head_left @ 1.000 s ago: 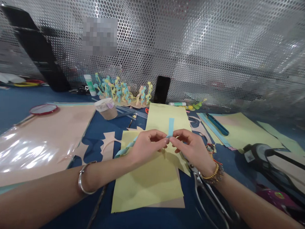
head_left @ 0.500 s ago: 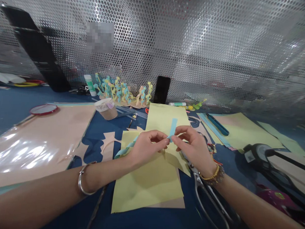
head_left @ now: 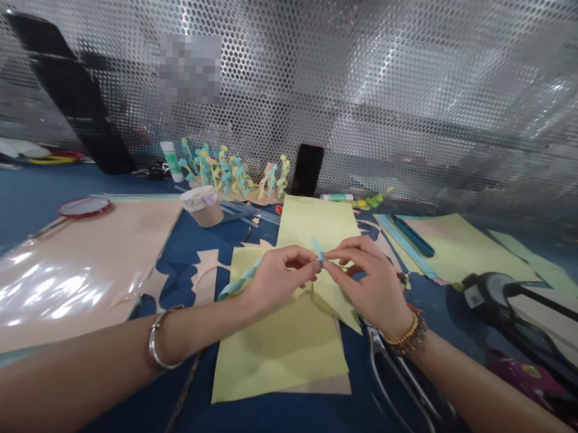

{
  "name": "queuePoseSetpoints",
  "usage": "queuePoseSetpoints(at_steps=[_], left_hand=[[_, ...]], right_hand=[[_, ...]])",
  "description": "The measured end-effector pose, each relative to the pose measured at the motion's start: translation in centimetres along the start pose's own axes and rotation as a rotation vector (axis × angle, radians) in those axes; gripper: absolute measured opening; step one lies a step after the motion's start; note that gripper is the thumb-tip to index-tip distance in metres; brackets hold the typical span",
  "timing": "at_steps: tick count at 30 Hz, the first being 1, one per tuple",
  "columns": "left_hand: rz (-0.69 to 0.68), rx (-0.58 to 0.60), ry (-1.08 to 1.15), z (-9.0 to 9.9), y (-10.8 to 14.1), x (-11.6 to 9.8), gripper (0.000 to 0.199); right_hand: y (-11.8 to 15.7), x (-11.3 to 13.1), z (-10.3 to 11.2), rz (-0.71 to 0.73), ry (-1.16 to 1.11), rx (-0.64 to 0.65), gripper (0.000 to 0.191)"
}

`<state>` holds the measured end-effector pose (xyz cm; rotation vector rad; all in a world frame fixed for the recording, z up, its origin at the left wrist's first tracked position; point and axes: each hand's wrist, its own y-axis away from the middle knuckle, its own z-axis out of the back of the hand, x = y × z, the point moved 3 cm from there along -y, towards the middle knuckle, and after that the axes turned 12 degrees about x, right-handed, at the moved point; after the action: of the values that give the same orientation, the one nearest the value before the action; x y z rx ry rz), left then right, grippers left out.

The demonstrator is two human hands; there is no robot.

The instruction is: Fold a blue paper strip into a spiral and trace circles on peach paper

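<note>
The left hand and right hand meet low over the bench, each in a narrow pinch, thumb and fingertips closed together on a short blue paper strip. The strip stands slightly tilted between them, its free end poking up. A braided paper strip in blue and pale yellow runs down-left from under the left hand, its far end lying out past the heel of that hand. A metal bangle circles the left wrist, and beaded bracelets circle the right.

Beneath the hands lie overlapping yellow sheets, and steel shears rest on the blue bench just beside them, under the right wrist. Left of the sheets is a pink sheet under glossy plastic, with pink offcuts nearby. To the right lie more paper sheets with a blue craft knife on them.

Farther on stand a paper cup, a glue stick, a row of paper-strip figures and an upright phone, all before a perforated metal screen.
</note>
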<state>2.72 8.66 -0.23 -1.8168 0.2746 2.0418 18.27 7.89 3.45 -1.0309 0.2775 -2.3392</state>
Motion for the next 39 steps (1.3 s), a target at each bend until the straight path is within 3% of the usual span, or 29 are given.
queuePoseSetpoints(at_steps=[14,20,26,39], left_hand=[[-0.004,-0.012,-0.045,-0.1,0.1,-0.3,0.02],[-0.056,-0.101,-0.176,0.4,-0.1,-0.6,0.016],[0.063,0.01,0.082,0.0,-0.4,0.2,0.026],[0.078,-0.018,0.156,0.1,-0.5,0.4,0.019]], right_hand=[[-0.2,-0.1,-0.2,-0.098,-0.007,0.122,0.008],[-0.4,-1.0,-0.3,-0.165,-0.097,0.185,0.019],[-0.5,-1.6,-0.2,-0.258,-0.119,0.218,0.021],[-0.4,-2.3,-0.8,-0.394,-0.405,0.279,0.027]])
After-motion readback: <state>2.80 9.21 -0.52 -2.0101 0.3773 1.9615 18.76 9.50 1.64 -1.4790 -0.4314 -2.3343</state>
